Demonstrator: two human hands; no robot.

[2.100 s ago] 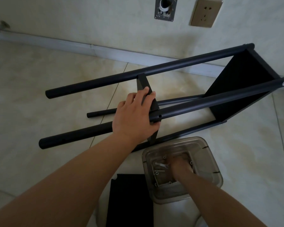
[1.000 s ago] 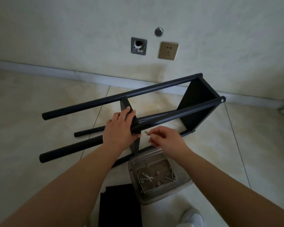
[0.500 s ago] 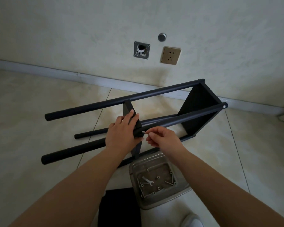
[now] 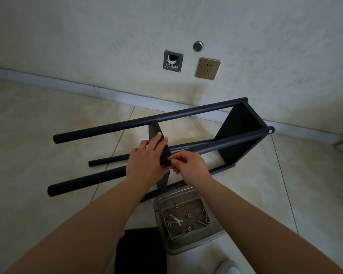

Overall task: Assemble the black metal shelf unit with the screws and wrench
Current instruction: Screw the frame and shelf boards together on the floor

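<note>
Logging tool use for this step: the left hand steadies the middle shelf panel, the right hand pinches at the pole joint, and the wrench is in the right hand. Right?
Not quite. The head view shows the wrench lying in the clear plastic container on the floor among loose screws, not in the right hand. The rest holds: the left hand steadies the middle shelf panel while the right hand pinches at the pole joint.

Tiled floor (image 4: 38,135) bears shelf frame (image 4: 240,139), tray (image 4: 186,244), panel (image 4: 141,252).
</note>
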